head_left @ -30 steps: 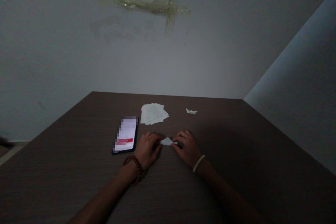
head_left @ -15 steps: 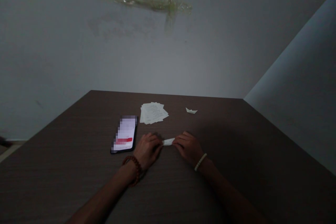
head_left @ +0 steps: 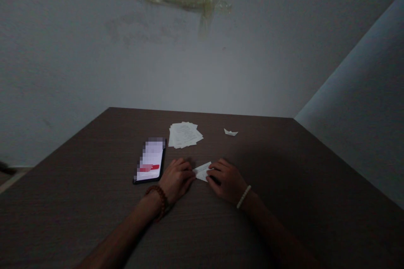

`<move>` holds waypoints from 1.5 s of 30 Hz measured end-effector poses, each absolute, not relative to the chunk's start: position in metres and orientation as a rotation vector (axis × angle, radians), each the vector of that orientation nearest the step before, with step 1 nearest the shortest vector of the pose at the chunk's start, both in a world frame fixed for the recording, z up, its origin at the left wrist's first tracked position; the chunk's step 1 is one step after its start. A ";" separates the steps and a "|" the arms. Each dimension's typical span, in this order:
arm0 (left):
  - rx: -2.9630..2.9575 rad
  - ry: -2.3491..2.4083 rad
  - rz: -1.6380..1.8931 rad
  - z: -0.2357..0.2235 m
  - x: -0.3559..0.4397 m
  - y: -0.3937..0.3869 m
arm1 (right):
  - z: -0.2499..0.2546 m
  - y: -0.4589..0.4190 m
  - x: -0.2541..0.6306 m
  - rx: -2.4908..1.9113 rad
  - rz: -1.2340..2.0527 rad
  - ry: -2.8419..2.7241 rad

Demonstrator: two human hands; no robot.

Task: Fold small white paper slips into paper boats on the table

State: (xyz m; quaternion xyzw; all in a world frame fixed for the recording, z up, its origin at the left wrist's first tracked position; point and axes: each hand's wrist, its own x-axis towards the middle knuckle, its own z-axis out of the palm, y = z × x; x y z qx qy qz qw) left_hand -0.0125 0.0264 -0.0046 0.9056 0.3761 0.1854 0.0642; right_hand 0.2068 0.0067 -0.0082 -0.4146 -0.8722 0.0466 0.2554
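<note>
In the head view, one stack of papers (head_left: 185, 135) bears print too small to read, one phone (head_left: 150, 159) shows a pixelated screen, and left hand (head_left: 177, 180) and right hand (head_left: 227, 180) pinch one folded paper (head_left: 202, 172) between them above the desk (head_left: 202, 227)

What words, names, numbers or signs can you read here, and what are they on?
None can be read.
Pile of papers: rows of print, too small and blurred.
Small folded paper between the left hand and right hand: faint marks, too small.
Phone: a red bar shows, but the screen is partly pixelated, no word clear.
</note>
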 end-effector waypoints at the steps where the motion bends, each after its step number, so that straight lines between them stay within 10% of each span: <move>1: 2.725 1.135 0.557 -0.005 -0.013 0.027 | -0.010 0.006 0.205 -1.106 0.141 -2.371; 45: 2.636 0.984 0.839 -0.008 -0.023 0.032 | -0.002 0.000 0.198 -1.092 0.183 -2.519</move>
